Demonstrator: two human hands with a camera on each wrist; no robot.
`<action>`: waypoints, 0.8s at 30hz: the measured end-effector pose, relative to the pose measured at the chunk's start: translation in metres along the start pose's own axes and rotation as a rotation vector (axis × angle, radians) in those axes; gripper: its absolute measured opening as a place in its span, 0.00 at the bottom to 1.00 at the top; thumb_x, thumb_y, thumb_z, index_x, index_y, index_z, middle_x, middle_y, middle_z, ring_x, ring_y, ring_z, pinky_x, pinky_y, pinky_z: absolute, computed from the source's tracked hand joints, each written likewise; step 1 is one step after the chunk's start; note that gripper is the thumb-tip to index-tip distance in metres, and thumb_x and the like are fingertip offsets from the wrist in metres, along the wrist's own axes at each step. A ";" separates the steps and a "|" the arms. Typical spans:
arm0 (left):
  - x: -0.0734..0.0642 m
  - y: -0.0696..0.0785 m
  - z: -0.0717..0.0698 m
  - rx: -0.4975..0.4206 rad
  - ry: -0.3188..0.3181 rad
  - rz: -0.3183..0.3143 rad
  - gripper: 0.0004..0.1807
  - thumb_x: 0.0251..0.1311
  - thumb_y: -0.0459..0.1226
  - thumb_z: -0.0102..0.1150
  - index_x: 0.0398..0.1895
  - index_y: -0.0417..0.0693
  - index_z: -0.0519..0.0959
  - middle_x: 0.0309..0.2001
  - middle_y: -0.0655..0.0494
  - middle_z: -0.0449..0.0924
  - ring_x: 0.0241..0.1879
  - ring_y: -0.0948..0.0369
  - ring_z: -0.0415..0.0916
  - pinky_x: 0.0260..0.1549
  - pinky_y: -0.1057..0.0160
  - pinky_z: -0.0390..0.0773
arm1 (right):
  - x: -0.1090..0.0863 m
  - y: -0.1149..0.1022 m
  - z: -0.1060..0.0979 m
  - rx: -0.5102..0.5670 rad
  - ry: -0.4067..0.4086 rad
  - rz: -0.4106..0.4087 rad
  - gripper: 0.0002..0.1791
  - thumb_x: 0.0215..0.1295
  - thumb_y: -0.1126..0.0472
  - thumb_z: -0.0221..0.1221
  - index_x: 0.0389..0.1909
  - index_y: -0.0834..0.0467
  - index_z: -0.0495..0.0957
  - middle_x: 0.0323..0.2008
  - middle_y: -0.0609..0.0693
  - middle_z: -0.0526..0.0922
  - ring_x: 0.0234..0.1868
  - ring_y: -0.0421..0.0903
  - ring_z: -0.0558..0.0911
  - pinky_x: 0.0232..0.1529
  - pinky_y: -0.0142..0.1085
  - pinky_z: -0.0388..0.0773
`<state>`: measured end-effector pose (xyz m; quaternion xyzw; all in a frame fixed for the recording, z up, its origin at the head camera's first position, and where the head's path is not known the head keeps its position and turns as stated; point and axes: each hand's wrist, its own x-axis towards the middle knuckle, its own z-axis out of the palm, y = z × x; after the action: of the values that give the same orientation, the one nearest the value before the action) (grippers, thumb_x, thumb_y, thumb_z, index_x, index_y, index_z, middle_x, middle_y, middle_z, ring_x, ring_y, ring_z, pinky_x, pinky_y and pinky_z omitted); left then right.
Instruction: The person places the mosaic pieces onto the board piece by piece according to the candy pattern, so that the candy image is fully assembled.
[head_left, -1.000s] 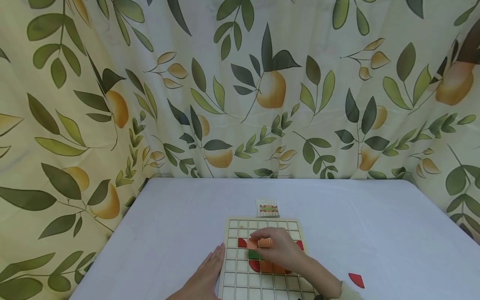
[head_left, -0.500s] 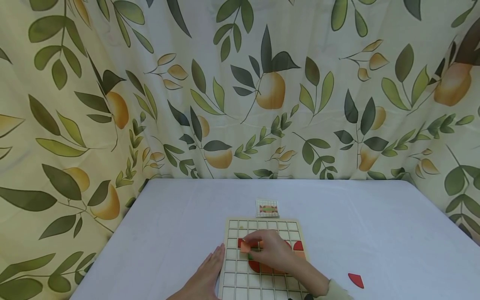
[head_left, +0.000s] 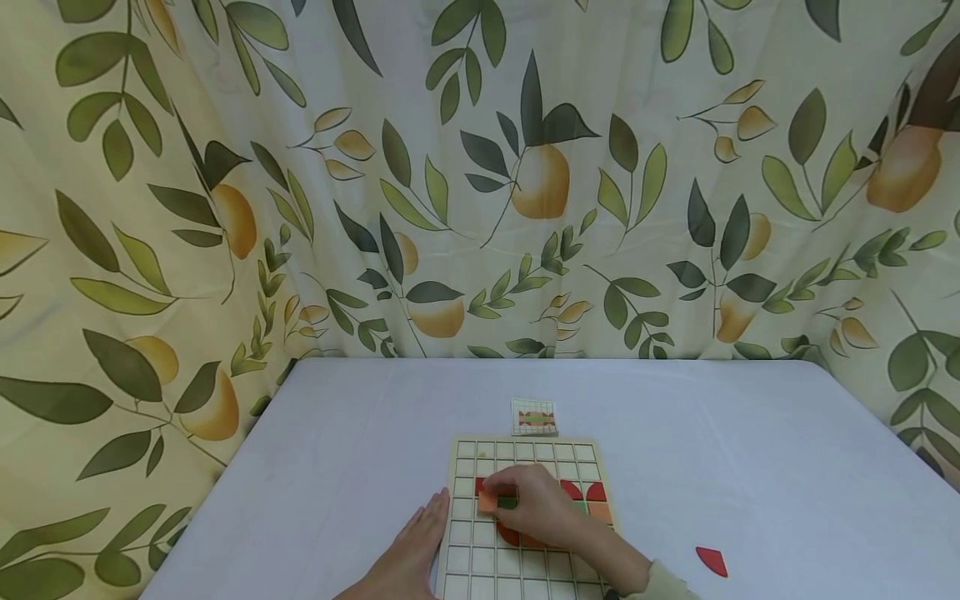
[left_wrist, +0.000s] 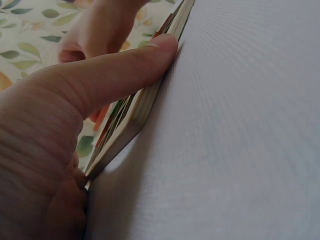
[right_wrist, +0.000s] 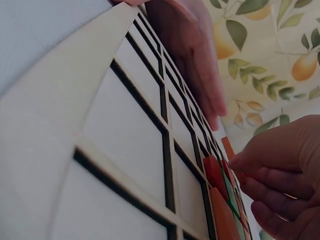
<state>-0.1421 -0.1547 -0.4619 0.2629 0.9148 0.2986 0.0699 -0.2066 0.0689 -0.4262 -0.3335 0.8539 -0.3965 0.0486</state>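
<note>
My right hand (head_left: pixel 536 504) pinches a small orange square tile (head_left: pixel 487 502) between thumb and fingers over the left part of the wooden grid board (head_left: pixel 461 557). In the right wrist view this tile (right_wrist: pixel 227 146) stands tilted at the fingertips. A red tile (head_left: pixel 480 484) lies just beyond it, a green one (head_left: pixel 507 502) beside it. More red (head_left: pixel 596 492), orange (head_left: pixel 599 511) and green tiles sit in the grid, partly hidden by my right hand. My left hand (head_left: pixel 420 537) rests along the board's left side with straight fingers; its thumb (left_wrist: pixel 125 72) presses the board's edge.
Behind the board lies a small pattern card (head_left: pixel 534 406) with a printed grid and coloured shapes. A loose red quarter-round tile (head_left: pixel 712 561) lies on the white table (head_left: pixel 750 442) to the right. A leaf-and-fruit patterned curtain (head_left: pixel 480 275) hangs behind.
My right hand has carried the orange tile leftward and slightly nearer across the board, uncovering red and orange tiles at the right. The left hand has stayed in place.
</note>
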 end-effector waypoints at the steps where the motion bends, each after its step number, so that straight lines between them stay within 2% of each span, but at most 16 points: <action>1: 0.000 0.000 0.000 0.003 -0.002 -0.004 0.70 0.34 0.67 0.64 0.69 0.29 0.41 0.70 0.37 0.42 0.69 0.48 0.40 0.64 0.52 0.46 | 0.000 0.000 0.000 -0.010 -0.004 0.000 0.15 0.49 0.70 0.65 0.41 0.63 0.82 0.40 0.49 0.83 0.42 0.39 0.80 0.40 0.30 0.76; 9: 0.000 0.000 0.001 0.011 0.001 -0.015 0.71 0.34 0.68 0.64 0.69 0.30 0.41 0.70 0.38 0.42 0.69 0.48 0.40 0.63 0.50 0.46 | 0.001 -0.004 0.001 -0.043 -0.023 -0.006 0.14 0.49 0.71 0.64 0.40 0.64 0.82 0.39 0.50 0.83 0.42 0.42 0.80 0.39 0.32 0.77; 15: 0.000 0.001 0.000 0.007 -0.011 -0.025 0.71 0.35 0.67 0.63 0.69 0.30 0.39 0.70 0.38 0.42 0.69 0.48 0.39 0.63 0.49 0.46 | 0.004 -0.004 0.003 -0.056 -0.043 -0.008 0.13 0.49 0.70 0.65 0.39 0.63 0.82 0.37 0.48 0.83 0.39 0.39 0.80 0.38 0.31 0.77; 24: 0.000 0.004 0.000 -0.039 -0.015 -0.054 0.71 0.34 0.68 0.63 0.70 0.34 0.39 0.71 0.41 0.41 0.69 0.51 0.38 0.63 0.49 0.45 | 0.006 -0.004 0.004 -0.053 -0.044 -0.017 0.12 0.48 0.72 0.64 0.37 0.64 0.82 0.35 0.48 0.83 0.37 0.38 0.79 0.36 0.31 0.77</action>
<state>-0.1403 -0.1526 -0.4594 0.2389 0.9149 0.3125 0.0903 -0.2080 0.0609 -0.4253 -0.3503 0.8600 -0.3668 0.0551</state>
